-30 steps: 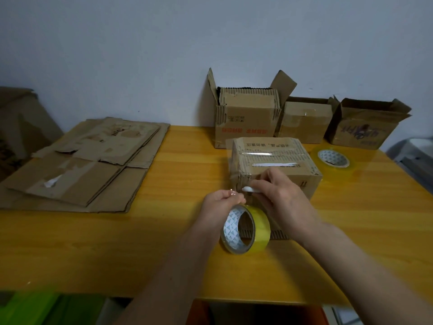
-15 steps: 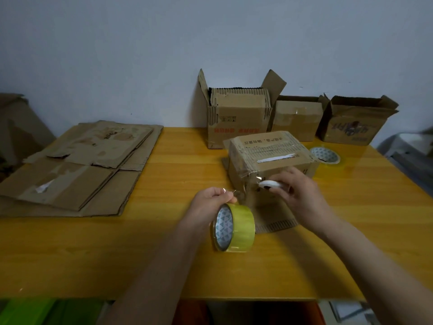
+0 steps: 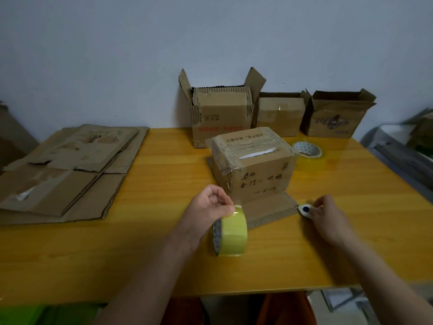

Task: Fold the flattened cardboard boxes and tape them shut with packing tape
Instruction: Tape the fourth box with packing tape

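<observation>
**Tape cut, cutter going down beside the box**

Tape is now hanging loose from the roll rather than being stretched to the box, which marks the main change: a second ago both hands were meeting at the near face of the folded box [image 3: 254, 165], the right one working a small white cutter against the strip; now they are sitting apart. The left hand [image 3: 208, 207] is gripping the yellow tape roll [image 3: 230, 232] from above, fingers curled over its top, the roll standing on edge on the table [image 3: 164, 184] at about 6 o'clock from the box. The right hand [image 3: 328, 219] is pinching the cutter [image 3: 305, 209] between fingertips and thumb, low over the table at roughly 4 o'clock from the box, just beside the corner of the flap [image 3: 269, 209] that is lying flat toward the person.

Judging from this, the strip on the top seam is severed and this taping pass is finishing. That near flap is still lying open, so the box is probably needing more work before it counts as shut.

Flattened boxes [image 3: 68, 170] are waiting in a stack at 9 o'clock. Three open boxes [image 3: 278, 113] are standing along the wall at 12 o'clock, with a spare tape roll [image 3: 307, 150] just at 2 o'clock.
</observation>
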Demonstrator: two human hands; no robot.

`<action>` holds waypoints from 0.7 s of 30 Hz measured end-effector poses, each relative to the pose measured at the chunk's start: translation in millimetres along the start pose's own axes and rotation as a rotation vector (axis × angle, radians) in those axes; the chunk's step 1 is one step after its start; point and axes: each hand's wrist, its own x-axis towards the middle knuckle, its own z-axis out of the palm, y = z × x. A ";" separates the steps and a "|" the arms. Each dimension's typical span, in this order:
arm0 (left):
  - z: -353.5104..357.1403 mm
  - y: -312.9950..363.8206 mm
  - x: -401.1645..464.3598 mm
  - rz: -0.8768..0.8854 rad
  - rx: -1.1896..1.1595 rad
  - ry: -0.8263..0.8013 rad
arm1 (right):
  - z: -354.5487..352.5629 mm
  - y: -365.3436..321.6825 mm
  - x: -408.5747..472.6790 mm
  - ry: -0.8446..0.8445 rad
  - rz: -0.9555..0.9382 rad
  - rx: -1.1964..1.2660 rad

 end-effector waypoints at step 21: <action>19.9 2.0 -19.7 0.159 0.245 0.232 | 24.4 -113.1 -88.5 -0.437 -0.209 1.038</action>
